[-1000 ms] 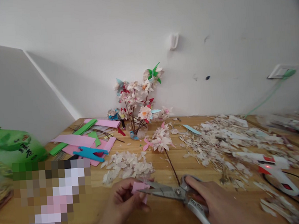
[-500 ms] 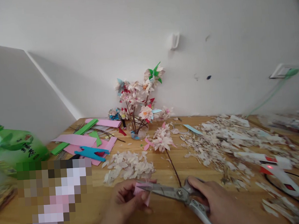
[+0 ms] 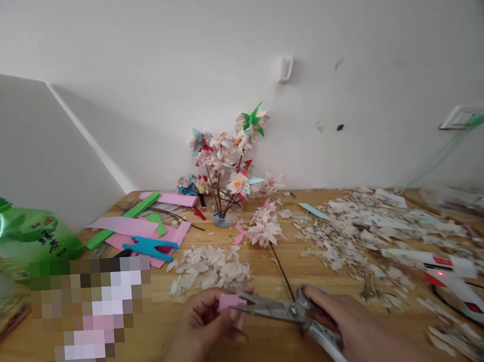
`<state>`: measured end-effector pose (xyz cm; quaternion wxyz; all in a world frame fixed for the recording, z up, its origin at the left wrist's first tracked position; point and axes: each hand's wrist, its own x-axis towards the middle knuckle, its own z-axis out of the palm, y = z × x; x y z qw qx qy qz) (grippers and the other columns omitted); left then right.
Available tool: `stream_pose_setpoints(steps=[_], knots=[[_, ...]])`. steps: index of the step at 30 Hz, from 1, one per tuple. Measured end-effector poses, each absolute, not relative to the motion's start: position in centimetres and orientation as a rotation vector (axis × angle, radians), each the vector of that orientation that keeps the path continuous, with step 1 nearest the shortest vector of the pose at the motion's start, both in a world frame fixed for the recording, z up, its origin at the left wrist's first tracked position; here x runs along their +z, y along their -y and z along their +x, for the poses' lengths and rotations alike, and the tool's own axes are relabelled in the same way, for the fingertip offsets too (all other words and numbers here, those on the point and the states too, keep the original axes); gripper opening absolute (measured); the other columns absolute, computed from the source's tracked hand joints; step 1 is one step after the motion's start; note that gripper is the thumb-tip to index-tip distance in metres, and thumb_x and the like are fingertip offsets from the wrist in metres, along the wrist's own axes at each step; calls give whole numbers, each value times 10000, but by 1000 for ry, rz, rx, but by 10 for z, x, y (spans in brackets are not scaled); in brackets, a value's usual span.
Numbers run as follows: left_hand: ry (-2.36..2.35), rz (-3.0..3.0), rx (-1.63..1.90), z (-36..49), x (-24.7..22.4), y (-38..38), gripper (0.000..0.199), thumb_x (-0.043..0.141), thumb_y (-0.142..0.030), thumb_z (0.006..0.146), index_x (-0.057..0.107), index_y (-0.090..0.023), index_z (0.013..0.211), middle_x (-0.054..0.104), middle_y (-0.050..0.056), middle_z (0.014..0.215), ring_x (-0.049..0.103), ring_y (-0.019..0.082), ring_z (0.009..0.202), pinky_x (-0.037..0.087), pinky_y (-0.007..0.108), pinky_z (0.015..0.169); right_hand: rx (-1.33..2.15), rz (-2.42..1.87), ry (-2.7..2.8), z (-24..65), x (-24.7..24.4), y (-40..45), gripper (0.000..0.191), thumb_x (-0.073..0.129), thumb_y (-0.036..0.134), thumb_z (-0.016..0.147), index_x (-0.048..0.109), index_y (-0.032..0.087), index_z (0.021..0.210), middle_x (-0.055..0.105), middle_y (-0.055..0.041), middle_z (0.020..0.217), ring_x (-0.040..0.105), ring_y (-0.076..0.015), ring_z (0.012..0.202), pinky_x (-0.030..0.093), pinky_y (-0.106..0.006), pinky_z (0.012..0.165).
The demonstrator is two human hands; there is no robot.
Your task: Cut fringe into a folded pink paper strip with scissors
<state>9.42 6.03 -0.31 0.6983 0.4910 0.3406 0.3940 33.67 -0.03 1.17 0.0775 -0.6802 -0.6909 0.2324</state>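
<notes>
Near the bottom centre, my left hand (image 3: 205,322) pinches a small piece of pink paper (image 3: 229,301). My right hand (image 3: 340,319) is closed round the handles of silver scissors (image 3: 270,308). The scissor blades point left, slightly parted, with their tips at the paper's right edge. Just beyond the hands lies a pale petal flower (image 3: 265,231) with pink leaves on a thin brown stem, the stem's lower end behind the scissors. A heap of loose whitish petals (image 3: 212,267) sits beyond my left hand.
A cup (image 3: 223,217) of paper-like flowers on stems stands by the wall. Pink (image 3: 124,226) and green strips lie left, near a green bottle (image 3: 28,238). Dried petals (image 3: 359,223) cover the right side, beside a white glue gun (image 3: 457,288) with a lit red light and a cable.
The scissor blades have moved from across the pink paper to its right edge, and they are spread a little wider. The camera view has shifted slightly.
</notes>
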Motion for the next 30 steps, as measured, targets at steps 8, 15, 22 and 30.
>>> stream_pose_setpoints(steps=[8, 15, 22, 30], knots=[[-740, 1081, 895, 95, -4, -62, 101, 707, -265, 620, 699, -173, 662, 713, 50, 825, 593, 97, 527, 513, 205, 506, 646, -2030, 2079, 335, 9, 2, 618, 810, 381, 373, 548, 255, 918, 615, -38, 958, 552, -273, 853, 398, -295, 685], [-738, 1072, 878, 96, -3, -59, 115, 701, -272, 628, 708, -178, 695, 712, 57, 864, 577, 85, 515, 512, 202, 496, 667, -1971, 2085, 338, 3, 0, 621, 813, 399, 366, 533, 243, 898, 628, -26, 898, 554, -242, 792, 373, -250, 615], [-741, 1067, 876, 95, -1, -59, 112, 698, -276, 629, 700, -165, 645, 709, 63, 858, 549, 84, 531, 517, 215, 514, 706, -2019, 2105, 334, 12, -4, 594, 799, 423, 368, 500, 213, 837, 620, -22, 790, 539, -219, 694, 367, -256, 571], [-761, 1099, 838, 94, 1, -58, 178, 694, -313, 629, 721, -192, 756, 700, 47, 793, 540, 70, 503, 489, 182, 498, 711, -2061, 2102, 332, 16, -4, 543, 797, 373, 381, 490, 208, 797, 612, -11, 766, 531, -206, 674, 349, -254, 559]])
